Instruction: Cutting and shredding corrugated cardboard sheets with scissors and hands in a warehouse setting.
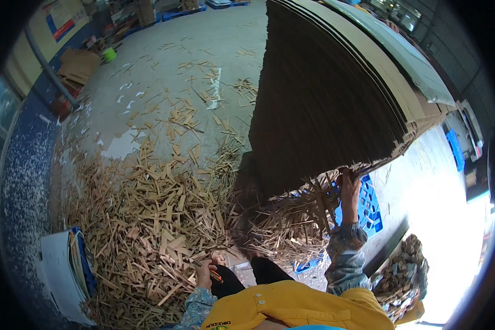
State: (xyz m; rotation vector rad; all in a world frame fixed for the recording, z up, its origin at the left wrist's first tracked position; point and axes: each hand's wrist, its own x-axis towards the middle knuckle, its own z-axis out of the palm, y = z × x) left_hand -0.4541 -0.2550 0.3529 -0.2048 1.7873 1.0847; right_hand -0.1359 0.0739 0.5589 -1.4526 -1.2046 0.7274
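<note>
A tall stack of brown cardboard sheets (324, 99) leans out over the floor on the right, its ragged cut side facing me. My right hand (350, 192) reaches up to the stack's lower near corner, its fingers closed at the bottom edges of the sheets and loose strips there; the fingertips are partly hidden. Low in front of my body, my left hand (204, 275) is closed around a slim orange tool (216, 276), whose exact kind is too small to make out. Narrow cardboard strips (286, 225) hang and lie below the stack.
A deep heap of cardboard offcuts (154, 220) covers the floor ahead and left. A blue plastic pallet (370, 206) shows under the stack. White boards (66, 269) stand at lower left, a scrap-filled bag (404, 275) at lower right. A green bucket (109, 54) sits far left.
</note>
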